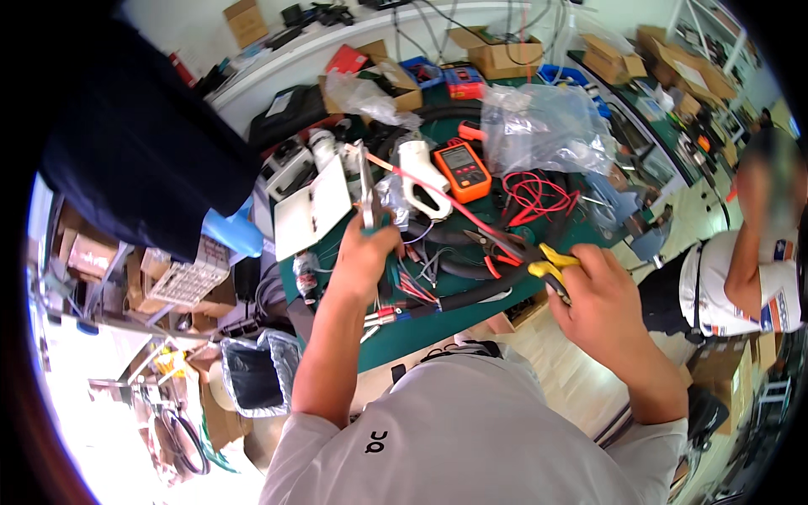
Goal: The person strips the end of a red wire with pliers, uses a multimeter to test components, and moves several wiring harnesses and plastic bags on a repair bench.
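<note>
My right hand (599,295) is closed round the yellow-and-black handles of a pair of pliers (551,263). Its dark jaws meet the near end of a long red cable-like strip (459,204), which slants up and leftward across the table. My left hand (366,252) is wrapped round a silver metal tool (366,181) that points away from me; its exact kind is hard to tell. The tool's tip lies near the strip's pale far end. Below the hands, a black-sleeved cable bundle (471,290) fans out into several coloured wires (417,288).
On the green table (404,341) are an orange meter (463,170), a white handle-shaped part (418,172), red test leads (539,198), a white panel (313,210) and a clear plastic bag (547,126). People stand at the far left and at right. A lined bin (257,374) stands at left.
</note>
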Tool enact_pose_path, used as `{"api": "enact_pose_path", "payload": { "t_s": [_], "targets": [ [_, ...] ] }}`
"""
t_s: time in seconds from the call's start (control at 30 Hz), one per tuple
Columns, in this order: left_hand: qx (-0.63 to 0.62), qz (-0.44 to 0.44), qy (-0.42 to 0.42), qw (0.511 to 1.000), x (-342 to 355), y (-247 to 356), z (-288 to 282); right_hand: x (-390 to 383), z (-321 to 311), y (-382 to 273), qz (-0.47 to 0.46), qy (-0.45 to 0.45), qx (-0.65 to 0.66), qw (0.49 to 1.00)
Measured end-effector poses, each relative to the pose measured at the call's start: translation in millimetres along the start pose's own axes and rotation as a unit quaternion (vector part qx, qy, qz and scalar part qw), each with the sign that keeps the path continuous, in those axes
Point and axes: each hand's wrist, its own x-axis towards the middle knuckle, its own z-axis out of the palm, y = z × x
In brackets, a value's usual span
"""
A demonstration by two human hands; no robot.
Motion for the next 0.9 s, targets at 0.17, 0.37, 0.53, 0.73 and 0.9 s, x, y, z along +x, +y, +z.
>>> {"api": "enact_pose_path", "payload": {
  "t_s": [0.17, 0.37, 0.53, 0.73, 0.9],
  "targets": [
    [0.229, 0.098, 0.095, 0.964, 40.1, 4.4, -54.4, 35.6, 48.0, -21.6, 0.033, 0.012, 0.059, 0.998],
    [0.141, 0.067, 0.101, 0.983, 24.7, 15.3, -87.0, 53.3, 78.5, -37.3, 0.023, 0.017, 0.126, 0.992],
    [0.140, 0.087, 0.016, 0.986, -31.1, 24.8, -97.7, 60.5, 82.9, 12.3, -0.106, 0.129, 0.026, 0.986],
    [0.153, 0.061, -0.004, 0.986, -139.5, 7.5, -72.6, 52.1, 46.0, 57.5, -0.285, 0.156, -0.012, 0.946],
    [0.139, 0.005, -0.033, 0.990, -160.4, -12.8, -70.8, 55.9, 49.6, 67.8, -0.311, 0.149, -0.015, 0.938]
  ]
}}
